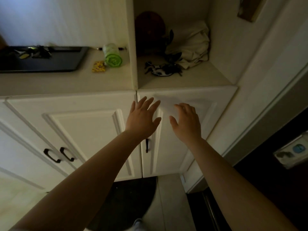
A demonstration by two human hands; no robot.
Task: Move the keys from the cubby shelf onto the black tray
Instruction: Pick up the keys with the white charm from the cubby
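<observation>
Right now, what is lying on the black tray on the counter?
A dark cluster of keys with a small yellow tag sits near the back left of the flat black tray. The tray's left end runs out of frame, so anything there is unseen.

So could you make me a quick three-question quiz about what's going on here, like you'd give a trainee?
1. True or false: the left hand is holding keys.
2. Where does the black tray sit: (a) in the cubby, (b) on the counter left of it, (c) on the floor?
3. What lies beside the yellow pouch?

Key: 1 false, both it and the right hand are open and empty. 2 b. 3 a green roll.
</observation>
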